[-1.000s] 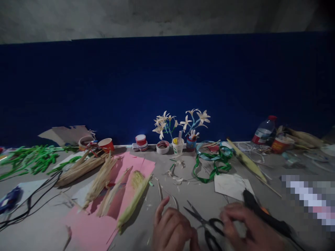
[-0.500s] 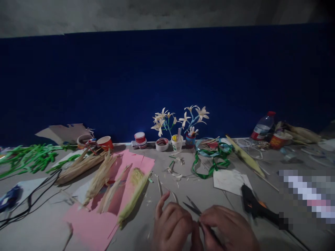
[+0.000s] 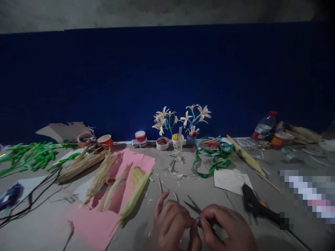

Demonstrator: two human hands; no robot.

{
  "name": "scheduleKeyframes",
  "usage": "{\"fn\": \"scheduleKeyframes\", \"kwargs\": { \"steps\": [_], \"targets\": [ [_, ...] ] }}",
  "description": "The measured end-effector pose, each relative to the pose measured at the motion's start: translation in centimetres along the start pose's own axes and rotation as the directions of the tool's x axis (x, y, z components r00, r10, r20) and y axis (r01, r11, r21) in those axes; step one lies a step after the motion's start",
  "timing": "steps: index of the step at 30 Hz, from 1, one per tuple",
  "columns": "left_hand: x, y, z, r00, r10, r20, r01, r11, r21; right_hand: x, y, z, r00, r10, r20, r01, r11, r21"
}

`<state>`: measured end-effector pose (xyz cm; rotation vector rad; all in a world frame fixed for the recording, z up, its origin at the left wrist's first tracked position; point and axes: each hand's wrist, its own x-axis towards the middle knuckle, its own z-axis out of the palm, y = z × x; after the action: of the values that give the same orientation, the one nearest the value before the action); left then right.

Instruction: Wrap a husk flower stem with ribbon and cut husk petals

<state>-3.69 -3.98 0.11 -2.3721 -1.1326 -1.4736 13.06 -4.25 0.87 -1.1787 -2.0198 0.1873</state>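
Note:
My left hand (image 3: 174,223) is at the bottom centre, its little finger raised and its thumb and index finger pinched near my right hand. My right hand (image 3: 226,226) is closed beside it, fingertips together on a thin, pale piece too small to make out. What my left fingertips hold is hidden. Dark scissors (image 3: 193,205) show their parted blades just beyond my fingers; their handles are hidden by my right hand. A thin curved strip (image 3: 172,191) lies on the table beyond my left hand.
Pink paper (image 3: 91,223) with corn husks (image 3: 102,174) lies left. A black glue gun (image 3: 258,209) and white paper (image 3: 231,181) are right. Flowers in cups (image 3: 177,142) stand at the back, near green ribbon (image 3: 204,174). Green stems (image 3: 39,157) lie far left.
My right hand's fingers have shifted slightly around the small piece, and the scissors' dark part below my fingertips shows less. The whole view has moved slightly.

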Motion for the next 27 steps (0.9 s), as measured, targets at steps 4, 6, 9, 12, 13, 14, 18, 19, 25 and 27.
{"fn": "scheduleKeyframes", "kwargs": {
  "steps": [4,6,9,12,13,14,18,19,25,27],
  "targets": [
    [-0.1,0.0,-0.3,0.999,-0.020,-0.035,0.020,1.000,-0.009,-0.1,1.7,-1.0,0.992,0.065,-0.108,-0.066,0.998,0.001],
    [-0.1,0.2,-0.2,0.997,-0.058,-0.060,0.057,0.998,-0.019,-0.3,2.4,-1.8,0.977,0.098,-0.187,-0.101,0.995,-0.007],
    [0.0,0.5,0.2,0.990,-0.100,-0.100,0.097,0.994,-0.042,-0.3,2.1,-2.3,0.984,0.110,-0.139,-0.105,0.994,0.039],
    [0.2,0.5,0.5,0.995,-0.062,-0.076,0.059,0.998,-0.034,0.0,0.6,-1.6,0.997,0.068,-0.026,-0.066,0.995,0.078],
    [0.3,0.5,0.5,0.998,-0.041,-0.055,0.039,0.999,-0.024,0.1,0.1,-1.3,0.999,0.051,-0.009,-0.050,0.997,0.067],
    [0.3,0.5,0.4,0.999,-0.023,-0.033,0.022,1.000,-0.015,0.3,-0.3,-0.9,0.999,0.036,0.003,-0.036,0.998,0.049],
    [0.2,0.5,0.4,0.999,-0.026,-0.021,0.026,1.000,-0.002,0.5,-0.2,-0.4,0.998,0.008,0.055,-0.008,1.000,0.002],
    [0.1,0.5,0.4,0.999,-0.038,-0.027,0.037,0.999,-0.004,0.4,0.2,-0.5,0.999,-0.006,0.054,0.006,1.000,0.001],
    [-0.3,0.3,0.2,0.996,-0.063,-0.070,0.063,0.998,-0.008,-0.7,3.1,-2.0,0.960,0.196,-0.199,-0.211,0.976,-0.058],
    [-0.2,0.2,0.1,0.998,-0.039,-0.041,0.039,0.999,-0.014,-0.8,2.8,-2.1,0.951,0.216,-0.221,-0.222,0.975,-0.003]
  ]
}}
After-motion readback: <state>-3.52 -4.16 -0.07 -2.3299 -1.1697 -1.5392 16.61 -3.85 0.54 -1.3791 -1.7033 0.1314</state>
